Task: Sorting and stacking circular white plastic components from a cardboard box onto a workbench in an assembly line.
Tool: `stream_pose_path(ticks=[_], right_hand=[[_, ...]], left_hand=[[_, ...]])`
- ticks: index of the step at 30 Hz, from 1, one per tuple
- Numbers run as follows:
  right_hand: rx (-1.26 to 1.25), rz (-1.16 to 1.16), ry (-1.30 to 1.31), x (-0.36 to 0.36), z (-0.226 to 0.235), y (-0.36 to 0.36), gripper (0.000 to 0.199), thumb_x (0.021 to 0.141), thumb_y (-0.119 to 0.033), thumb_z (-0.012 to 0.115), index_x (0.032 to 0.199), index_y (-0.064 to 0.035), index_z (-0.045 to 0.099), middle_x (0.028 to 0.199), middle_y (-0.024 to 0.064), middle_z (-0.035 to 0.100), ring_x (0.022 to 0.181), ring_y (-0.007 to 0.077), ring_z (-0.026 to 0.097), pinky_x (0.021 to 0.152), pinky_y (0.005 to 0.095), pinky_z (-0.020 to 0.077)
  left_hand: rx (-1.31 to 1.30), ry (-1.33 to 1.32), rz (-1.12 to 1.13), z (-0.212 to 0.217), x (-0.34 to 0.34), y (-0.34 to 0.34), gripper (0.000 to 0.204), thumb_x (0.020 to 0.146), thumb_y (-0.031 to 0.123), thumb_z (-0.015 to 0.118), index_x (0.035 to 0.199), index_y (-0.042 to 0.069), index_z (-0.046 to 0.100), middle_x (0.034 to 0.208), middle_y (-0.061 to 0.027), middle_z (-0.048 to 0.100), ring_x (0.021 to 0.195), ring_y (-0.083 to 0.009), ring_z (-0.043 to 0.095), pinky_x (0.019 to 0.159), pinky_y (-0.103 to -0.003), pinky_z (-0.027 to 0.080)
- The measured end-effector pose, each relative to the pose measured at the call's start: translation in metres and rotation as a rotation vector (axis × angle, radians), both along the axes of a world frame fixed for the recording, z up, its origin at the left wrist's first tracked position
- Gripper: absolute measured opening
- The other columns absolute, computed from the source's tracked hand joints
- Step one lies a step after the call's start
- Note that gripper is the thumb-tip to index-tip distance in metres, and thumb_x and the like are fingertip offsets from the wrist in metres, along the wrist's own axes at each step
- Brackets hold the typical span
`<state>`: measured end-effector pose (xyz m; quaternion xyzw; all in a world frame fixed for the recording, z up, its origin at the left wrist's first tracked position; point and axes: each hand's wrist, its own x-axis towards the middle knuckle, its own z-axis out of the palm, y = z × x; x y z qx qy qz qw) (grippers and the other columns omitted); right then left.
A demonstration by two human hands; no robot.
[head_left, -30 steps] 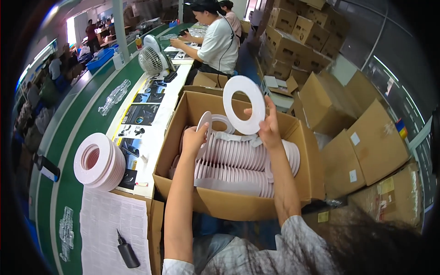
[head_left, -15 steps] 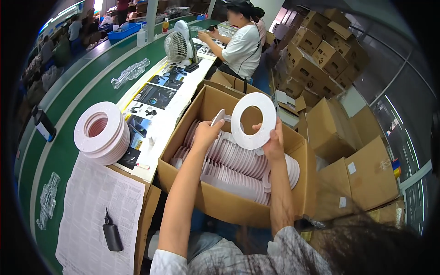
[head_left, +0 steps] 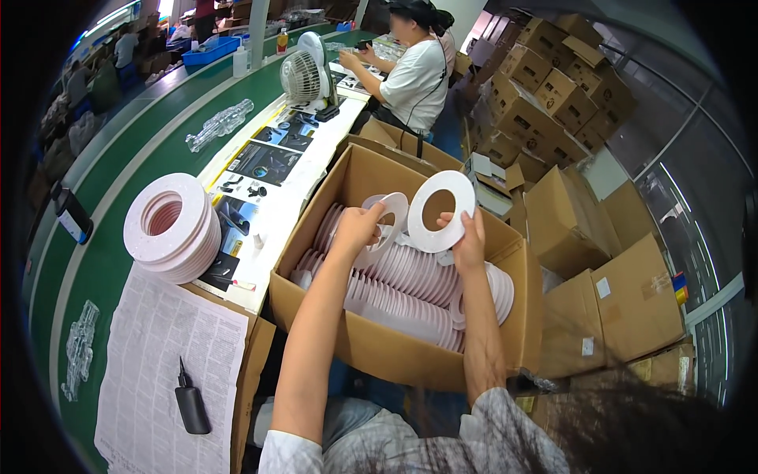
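Over an open cardboard box (head_left: 403, 359), both of my hands hold flat white rings. My left hand (head_left: 359, 231) is closed on the upper edge of one ring (head_left: 400, 209), which is tilted. My right hand (head_left: 469, 243) grips another ring (head_left: 466, 193) by its right side, with a fingertip showing through the centre hole. Rows of similar pale rings (head_left: 407, 272) stand on edge inside the box, partly hidden by my hands. To the left, a stack of pale pinkish rings (head_left: 178, 217) lies on the table corner.
Printed paper (head_left: 170, 340) covers the near table, with a black nozzle bottle (head_left: 192, 403) on it. A fan (head_left: 304, 77) stands farther back. Clear plastic parts (head_left: 219, 126) lie on the green conveyor (head_left: 126, 197). A co-worker (head_left: 418, 71) sits ahead; cartons (head_left: 616, 308) fill the right.
The ring in my left hand has turned from nearly edge-on to showing its face and hole. My right hand's ring has dropped slightly and tilted.
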<state>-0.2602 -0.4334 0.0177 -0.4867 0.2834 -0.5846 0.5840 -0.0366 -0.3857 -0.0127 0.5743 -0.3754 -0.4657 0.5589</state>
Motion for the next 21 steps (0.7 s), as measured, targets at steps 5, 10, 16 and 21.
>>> stream_pose_path(ticks=[5, 10, 16, 21], right_hand=[[0.069, -0.084, 0.201, -0.009, -0.023, -0.018, 0.022, 0.094, -0.022, 0.06, 0.103, -0.002, 0.057, 0.084, 0.0076, 0.064, 0.072, 0.0139, 0.062, 0.068, 0.0284, 0.0525], [-0.06, -0.189, 0.15, 0.002, -0.017, -0.01, 0.024, 0.09, -0.014, 0.062, 0.108, -0.0001, 0.055, 0.086, 0.0073, 0.063, 0.073, 0.0138, 0.062, 0.069, 0.0281, 0.0527], [0.166, -0.278, 0.322, -0.014, -0.041, -0.026, 0.014, 0.087, -0.017, 0.065, 0.079, -0.0058, 0.061, 0.064, 0.0004, 0.054, 0.054, 0.0091, 0.051, 0.054, 0.0266, 0.0454], [-0.162, -0.465, 0.531, -0.048, 0.003, -0.034, 0.023, 0.089, -0.023, 0.065, 0.075, -0.0058, 0.059, 0.063, 0.0003, 0.056, 0.053, 0.0077, 0.051, 0.05, 0.0261, 0.0437]], left_hand=[[0.007, 0.174, -0.04, 0.007, -0.002, 0.001, 0.058, 0.095, 0.046, 0.043, 0.075, -0.005, 0.064, 0.053, -0.0078, 0.054, 0.043, -0.0168, 0.051, 0.047, -0.03, 0.042], [0.014, 0.177, -0.029, 0.003, 0.004, 0.001, 0.057, 0.096, 0.045, 0.04, 0.072, -0.002, 0.062, 0.052, -0.0077, 0.052, 0.041, -0.0175, 0.049, 0.046, -0.031, 0.042], [-0.04, 0.086, -0.076, -0.002, 0.0, -0.003, 0.061, 0.095, 0.047, 0.045, 0.066, -0.003, 0.062, 0.05, -0.0074, 0.052, 0.04, -0.0167, 0.051, 0.042, -0.03, 0.042], [0.055, 0.034, 0.008, 0.003, -0.005, 0.001, 0.068, 0.097, 0.049, 0.036, 0.064, -0.004, 0.062, 0.051, -0.0106, 0.055, 0.04, -0.0199, 0.053, 0.045, -0.033, 0.045]])
